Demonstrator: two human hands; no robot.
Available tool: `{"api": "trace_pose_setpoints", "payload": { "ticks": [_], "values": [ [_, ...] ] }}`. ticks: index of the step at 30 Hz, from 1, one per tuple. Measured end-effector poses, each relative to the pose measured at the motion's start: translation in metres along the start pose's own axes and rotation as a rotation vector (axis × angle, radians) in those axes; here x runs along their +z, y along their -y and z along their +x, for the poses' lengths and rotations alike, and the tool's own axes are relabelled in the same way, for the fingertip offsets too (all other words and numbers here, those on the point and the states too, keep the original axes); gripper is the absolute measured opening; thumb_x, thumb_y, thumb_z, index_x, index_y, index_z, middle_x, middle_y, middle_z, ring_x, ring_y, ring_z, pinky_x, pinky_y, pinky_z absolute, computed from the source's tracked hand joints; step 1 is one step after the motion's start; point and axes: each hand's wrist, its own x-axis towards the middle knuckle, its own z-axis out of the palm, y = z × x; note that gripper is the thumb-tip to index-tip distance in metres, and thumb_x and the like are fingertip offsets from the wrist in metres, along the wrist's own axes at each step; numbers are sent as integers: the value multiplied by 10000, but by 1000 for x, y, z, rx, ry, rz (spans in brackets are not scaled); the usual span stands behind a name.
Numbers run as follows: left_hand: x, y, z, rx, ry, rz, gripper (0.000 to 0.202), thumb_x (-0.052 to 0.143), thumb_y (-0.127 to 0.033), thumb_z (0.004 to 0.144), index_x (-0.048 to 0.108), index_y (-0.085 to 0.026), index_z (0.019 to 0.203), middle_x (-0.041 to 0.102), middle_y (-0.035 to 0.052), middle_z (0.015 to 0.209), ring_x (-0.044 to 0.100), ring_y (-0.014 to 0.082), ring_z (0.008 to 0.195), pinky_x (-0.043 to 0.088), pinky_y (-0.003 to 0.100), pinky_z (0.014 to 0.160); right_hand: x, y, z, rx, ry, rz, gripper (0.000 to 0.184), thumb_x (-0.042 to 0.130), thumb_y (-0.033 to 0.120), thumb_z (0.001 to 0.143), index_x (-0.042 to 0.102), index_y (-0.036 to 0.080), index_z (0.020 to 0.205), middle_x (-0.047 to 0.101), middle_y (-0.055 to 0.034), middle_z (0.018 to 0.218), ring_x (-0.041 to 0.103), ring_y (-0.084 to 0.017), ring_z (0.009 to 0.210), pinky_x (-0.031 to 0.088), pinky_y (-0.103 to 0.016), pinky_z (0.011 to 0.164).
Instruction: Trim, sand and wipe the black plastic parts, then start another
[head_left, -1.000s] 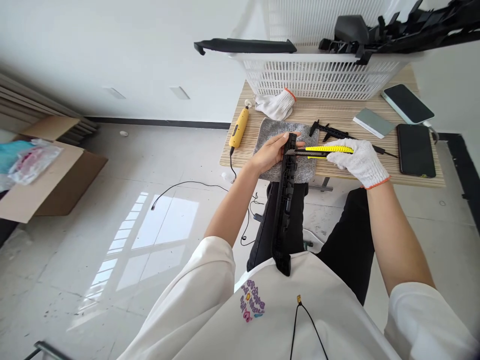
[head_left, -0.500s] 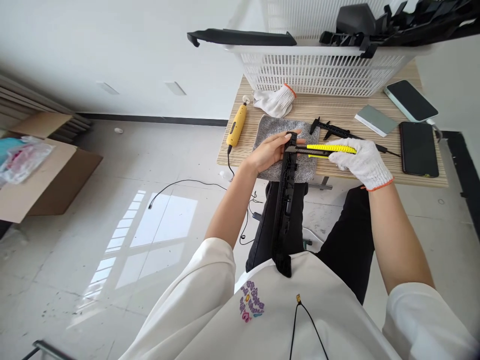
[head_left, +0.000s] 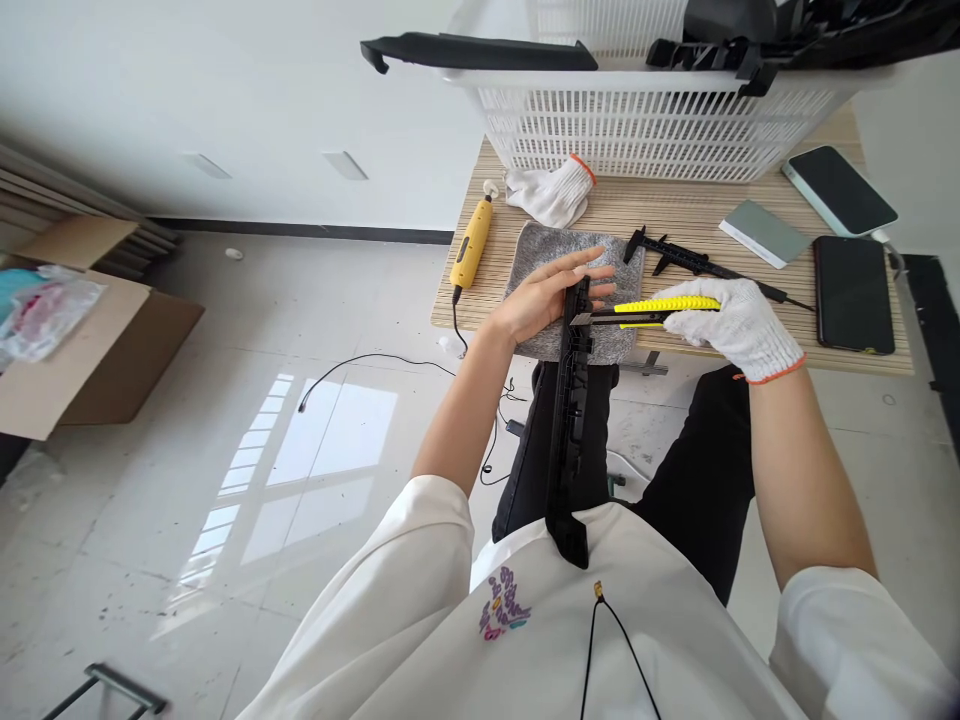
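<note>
My bare left hand (head_left: pixel 546 293) grips the top end of a long black plastic part (head_left: pixel 568 420) that runs from the table edge down to my chest. My right hand (head_left: pixel 731 322), in a white knit glove, is closed on a yellow utility knife (head_left: pixel 654 309). The knife's blade tip touches the right side of the black part near its top. Both hands are over a grey cloth pad (head_left: pixel 547 252) on the wooden table (head_left: pixel 675 215).
On the table lie a yellow rotary tool (head_left: pixel 471 248), a spare white glove (head_left: pixel 549 194), a black caliper (head_left: pixel 697 262), a grey block (head_left: pixel 763 232) and two phones (head_left: pixel 853 292). A white basket (head_left: pixel 660 125) of black parts stands behind. A cardboard box (head_left: pixel 82 335) sits on the floor, left.
The knife and my right hand have slid slightly down along the black part. My left fingers have spread a little further over the part's top.
</note>
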Motion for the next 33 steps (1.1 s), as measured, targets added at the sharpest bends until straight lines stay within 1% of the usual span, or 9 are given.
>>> {"api": "trace_pose_setpoints", "payload": {
  "ticks": [3,6,9,13,16,20,25,27,33],
  "values": [
    [-2,1,0,20,31,1,366,619,-272,994,704,-225,1347,728,91,1386,604,337,1418,438,548,1247,1,0,0,-11,-34,0,264,903,332,722,824,277,967,660,-9,707,465,-110,507,392,-293,448],
    [-4,2,1,19,43,20,400,609,-289,1000,672,-211,1387,709,107,1419,572,343,1448,392,577,1271,2,-1,0,-27,-8,-13,283,902,323,718,835,271,988,670,-14,722,477,-110,520,394,-282,446],
    [-5,2,1,34,59,32,407,592,-288,1009,662,-200,1400,698,115,1437,532,344,1485,352,597,1288,3,-1,-1,-28,-60,4,317,869,324,751,838,261,1060,669,-14,716,471,-102,518,379,-270,442],
    [-6,3,2,50,84,22,371,594,-285,1011,692,-209,1360,723,103,1397,562,346,1457,369,594,1279,4,0,-1,-9,-30,-13,333,873,306,737,842,245,1063,676,-17,730,472,-90,518,384,-262,453],
    [-6,4,2,56,80,27,360,586,-279,1016,696,-225,1354,726,88,1394,562,337,1459,372,584,1280,3,-1,-1,-20,-71,21,299,868,311,749,835,261,1042,659,-9,706,461,-97,509,372,-267,440],
    [-7,5,2,62,80,32,358,575,-272,1020,694,-237,1356,739,72,1369,592,330,1430,388,583,1271,3,-2,-1,-13,-50,-11,268,886,296,737,834,266,999,653,-9,693,466,-102,509,377,-272,442],
    [-6,5,2,66,78,37,366,569,-271,1019,687,-223,1362,735,84,1377,594,330,1427,395,578,1268,5,3,-3,-12,-46,-49,350,845,269,775,832,197,1118,681,-13,735,471,-73,532,391,-250,479],
    [-6,5,2,68,74,45,365,568,-274,1019,687,-226,1360,735,80,1378,592,322,1431,398,571,1269,6,4,-4,-14,-76,-39,382,828,258,784,826,173,1156,687,-15,757,469,-61,533,389,-239,481],
    [-5,4,2,58,51,62,365,570,-279,1021,685,-229,1364,729,77,1389,573,318,1451,392,564,1274,6,1,-3,-13,-95,21,359,846,263,770,834,190,1121,667,-8,702,464,-69,518,374,-229,448]
  ]
}}
